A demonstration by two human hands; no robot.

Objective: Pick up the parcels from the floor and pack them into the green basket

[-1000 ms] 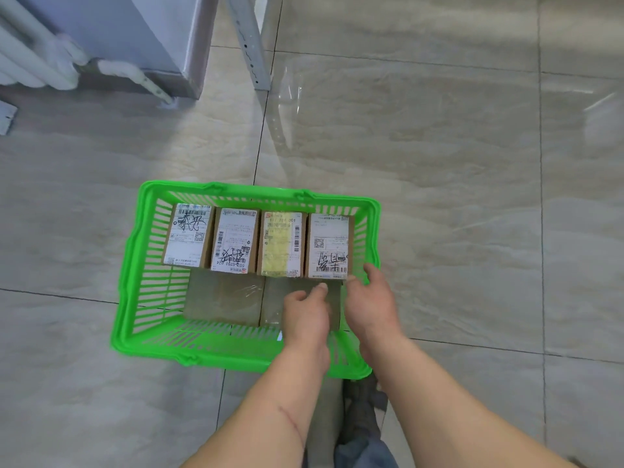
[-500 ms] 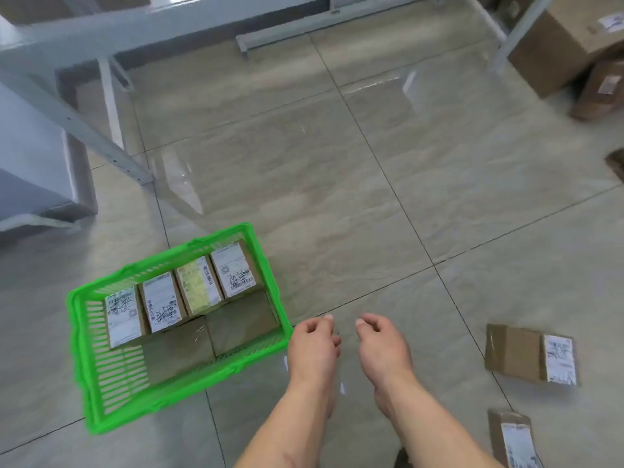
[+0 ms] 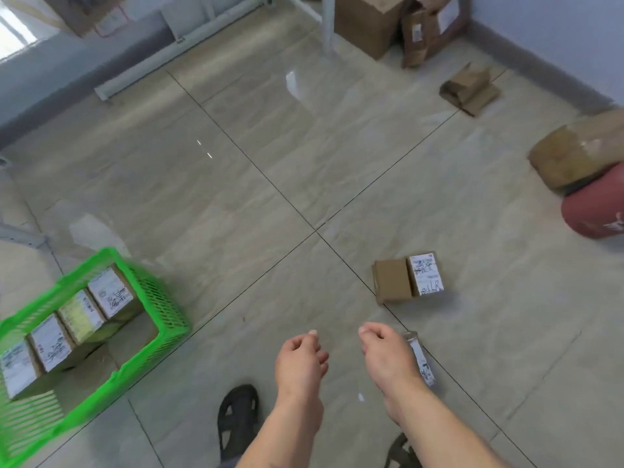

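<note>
The green basket (image 3: 162,312) stands on the floor at the lower left, with a row of several labelled parcels (image 3: 108,295) along its far side. One brown parcel with a white label (image 3: 407,281) lies on the tiles to the right. A second parcel (image 3: 422,361) lies nearer, mostly hidden behind my right hand. My left hand (image 3: 299,364) hovers over bare floor, fingers loosely curled, holding nothing. My right hand (image 3: 388,358) hangs above the near parcel, fingers curled, nothing in it.
Large cardboard boxes (image 3: 368,21) stand against the far wall beside a white post. A crumpled brown package (image 3: 469,89) lies further right, and a taped box (image 3: 574,157) rests on a red cylinder (image 3: 594,211) at the right edge. My sandalled foot (image 3: 238,417) is below the hands.
Both hands left the basket and swung right across the floor. The view turned right, so the basket slid to the left edge and the floor parcels came nearer the hands.
</note>
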